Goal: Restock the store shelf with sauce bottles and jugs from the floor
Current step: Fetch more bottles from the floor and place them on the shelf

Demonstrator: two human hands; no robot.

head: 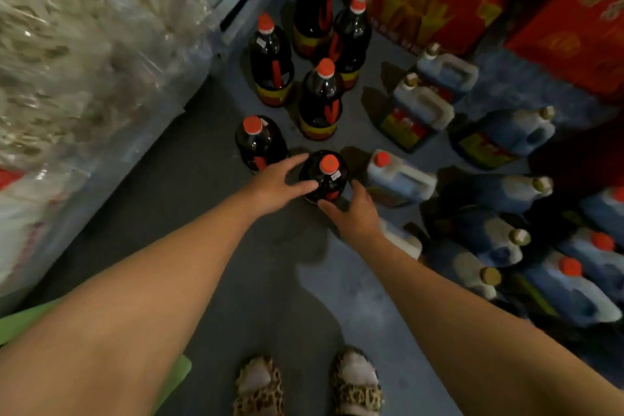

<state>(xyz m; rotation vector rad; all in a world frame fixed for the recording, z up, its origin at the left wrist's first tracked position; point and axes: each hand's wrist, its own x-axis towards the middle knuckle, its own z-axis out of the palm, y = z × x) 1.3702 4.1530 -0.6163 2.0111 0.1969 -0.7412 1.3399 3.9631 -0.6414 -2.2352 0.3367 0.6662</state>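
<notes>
Dark round plastic sauce bottle with an orange-red cap (324,176) stands on the grey floor (209,186), nearest you in a group of six such bottles, framed by both your hands.

Every bottle is capped and filled with dark liquid; its closest neighbour, another dark orange-capped bottle (260,142), stands just to its left. To its right sits a pale translucent plastic jug with a moulded handle and orange cap (398,176), one of many jugs of dark sauce there, some with gold caps. Your left hand (277,184) reaches in with fingers spread, thumb and fingertips touching the bottle's shoulder, not yet closed round it. Your right hand (354,209) cups the bottle's lower right side, fingers curving against it. Both your arms are stretched forward and down.
</notes>
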